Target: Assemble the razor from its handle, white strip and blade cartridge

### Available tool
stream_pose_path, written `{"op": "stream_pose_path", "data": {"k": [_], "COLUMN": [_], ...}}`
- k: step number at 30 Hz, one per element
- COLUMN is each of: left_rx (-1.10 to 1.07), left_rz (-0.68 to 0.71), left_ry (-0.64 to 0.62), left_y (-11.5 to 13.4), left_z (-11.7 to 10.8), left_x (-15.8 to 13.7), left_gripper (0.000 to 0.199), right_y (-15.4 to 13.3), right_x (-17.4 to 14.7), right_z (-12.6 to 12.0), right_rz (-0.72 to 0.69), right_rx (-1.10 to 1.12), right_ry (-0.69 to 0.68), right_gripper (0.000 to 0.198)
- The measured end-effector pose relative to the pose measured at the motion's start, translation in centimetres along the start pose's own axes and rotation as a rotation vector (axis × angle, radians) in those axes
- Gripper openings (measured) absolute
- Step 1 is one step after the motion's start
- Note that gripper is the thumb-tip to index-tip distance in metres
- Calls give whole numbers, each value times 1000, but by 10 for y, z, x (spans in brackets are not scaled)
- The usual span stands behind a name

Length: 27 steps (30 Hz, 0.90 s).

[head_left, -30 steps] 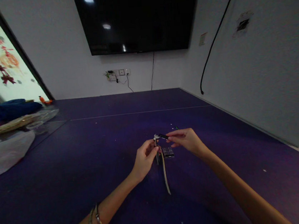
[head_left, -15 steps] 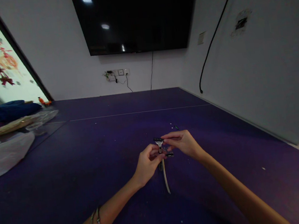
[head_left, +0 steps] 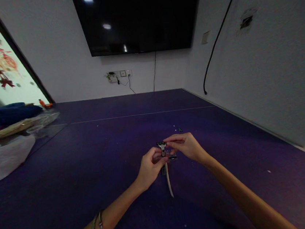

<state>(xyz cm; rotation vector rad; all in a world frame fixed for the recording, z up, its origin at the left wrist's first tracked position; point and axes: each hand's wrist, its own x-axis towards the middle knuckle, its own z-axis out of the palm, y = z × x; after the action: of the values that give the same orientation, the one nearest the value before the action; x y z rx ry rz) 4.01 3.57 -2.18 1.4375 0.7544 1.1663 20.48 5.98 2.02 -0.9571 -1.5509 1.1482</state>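
Observation:
My left hand (head_left: 150,167) is closed around a razor (head_left: 162,148), thumb and fingers on its silver neck, with the dark crosswise head upright above them. From the right, the fingertips of my right hand (head_left: 186,146) pinch the right end of that head. Just right of my left thumb is a small black piece with clear plastic (head_left: 173,156), resembling a blade cartridge; what it rests on is unclear. Below my left fingers a pale curved strip (head_left: 170,186) runs toward me, beside a dark part partly hidden by the hand.
A small dark piece (head_left: 180,129) and white specks lie on the purple surface (head_left: 113,159) beyond my hands. Plastic bags (head_left: 8,156) and folded blue cloth (head_left: 14,112) are piled at left. A television (head_left: 141,16) hangs on the wall; a black cable (head_left: 215,41) hangs at right.
The razor's head has tilted slightly, showing more of its face. Both hands keep nearly the same place and hold.

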Motion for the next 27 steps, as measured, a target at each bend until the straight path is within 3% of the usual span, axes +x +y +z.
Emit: {"op": "stream_pose_path", "data": {"k": [27], "left_rx": [-32], "left_rz": [-29], "left_ry": [9], "left_y": [0], "left_z": [0], "left_x": [1], "left_gripper": [16], "right_y": [-2], "right_x": [-2], "right_z": [4], "right_rz": [-55], "right_rx": [-114], "right_ry": [15], "right_gripper": [18]}}
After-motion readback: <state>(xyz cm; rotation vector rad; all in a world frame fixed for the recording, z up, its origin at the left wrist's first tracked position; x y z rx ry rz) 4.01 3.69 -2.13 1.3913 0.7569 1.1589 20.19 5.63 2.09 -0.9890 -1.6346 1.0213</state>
